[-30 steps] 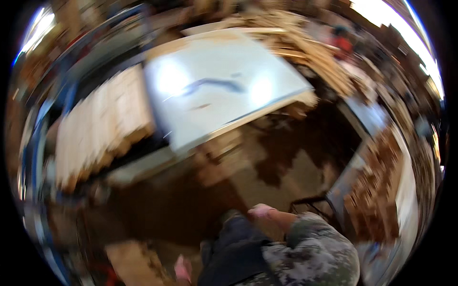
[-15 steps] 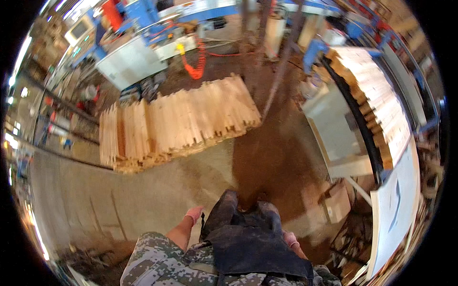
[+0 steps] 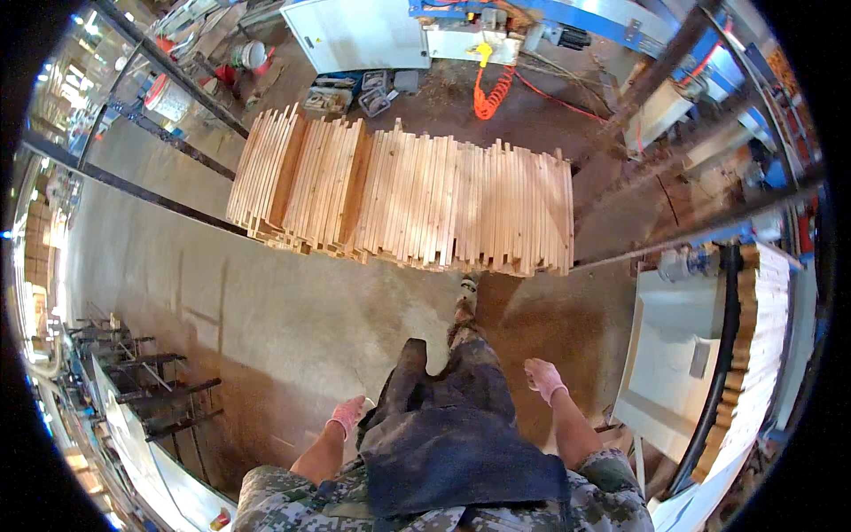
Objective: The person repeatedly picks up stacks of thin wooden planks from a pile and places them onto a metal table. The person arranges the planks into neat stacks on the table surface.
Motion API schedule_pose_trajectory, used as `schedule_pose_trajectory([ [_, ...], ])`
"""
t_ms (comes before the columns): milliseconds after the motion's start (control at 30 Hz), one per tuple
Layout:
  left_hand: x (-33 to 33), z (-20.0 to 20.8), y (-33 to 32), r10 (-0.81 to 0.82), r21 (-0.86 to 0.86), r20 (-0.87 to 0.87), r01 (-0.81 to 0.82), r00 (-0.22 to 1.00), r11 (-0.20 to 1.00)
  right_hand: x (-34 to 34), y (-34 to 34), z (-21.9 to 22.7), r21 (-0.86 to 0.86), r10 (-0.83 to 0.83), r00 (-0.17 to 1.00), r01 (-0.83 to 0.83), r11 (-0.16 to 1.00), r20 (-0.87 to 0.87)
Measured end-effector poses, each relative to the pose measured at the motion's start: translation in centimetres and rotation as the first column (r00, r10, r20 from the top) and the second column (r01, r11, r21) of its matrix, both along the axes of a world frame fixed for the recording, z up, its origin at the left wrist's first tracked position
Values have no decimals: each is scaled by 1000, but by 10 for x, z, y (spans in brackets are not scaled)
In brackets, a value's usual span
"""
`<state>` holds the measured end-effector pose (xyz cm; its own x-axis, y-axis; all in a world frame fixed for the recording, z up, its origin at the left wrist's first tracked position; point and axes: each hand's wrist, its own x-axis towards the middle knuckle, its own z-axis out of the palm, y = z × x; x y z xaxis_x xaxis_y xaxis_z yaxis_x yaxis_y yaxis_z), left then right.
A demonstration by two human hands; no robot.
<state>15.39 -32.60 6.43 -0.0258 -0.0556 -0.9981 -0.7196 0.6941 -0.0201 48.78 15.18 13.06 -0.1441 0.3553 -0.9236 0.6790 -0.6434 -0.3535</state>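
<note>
Both of my hands wear pinkish work gloves and hang free at my sides. My left hand [image 3: 348, 413] is beside the dark apron [image 3: 465, 457], its fingers loosely apart and holding nothing. Out to the right, my right hand [image 3: 544, 378] is loosely open, with nothing visible in it. Ahead of me lies a wide stack of thin wooden strips [image 3: 408, 199], side by side with uneven ends. Neither hand touches it. One of my legs [image 3: 464, 310] is stretched forward, its foot close to the stack's near edge.
Dark metal bars [image 3: 168, 197] run along the stack's left side. To the right stands a pale panelled frame [image 3: 665, 346] beside more stacked wood [image 3: 758, 355]. A coiled orange air hose [image 3: 492, 96] hangs beyond the stack, near a white cabinet [image 3: 355, 40]. Black metal racks [image 3: 168, 381] stand at left.
My view has turned right and come closer to the wooden stack, which now spans the area ahead. My right hand has swung forward and outward from beside the apron.
</note>
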Motion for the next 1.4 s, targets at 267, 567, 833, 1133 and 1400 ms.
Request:
schedule_pose_trajectory([
  [267,-50,17,63,-321,232,-356,415,878,880,-142,48,-7,88,444,896,-441,893,-12],
  [567,-103,-91,250,612,247,-289,-561,736,790,-265,93,10,-28,609,785,-610,792,119],
  [833,-146,-25,337,762,243,-452,-757,464,606,-250,81,-42,297,265,955,-293,909,132],
  [1133,-119,-45,288,649,340,-359,-554,670,760,-262,68,-26,173,10,997,-23,985,75],
  [1400,-154,-19,301,552,453,-370,-373,747,810,-297,59,-14,101,-274,962,274,956,-23],
])
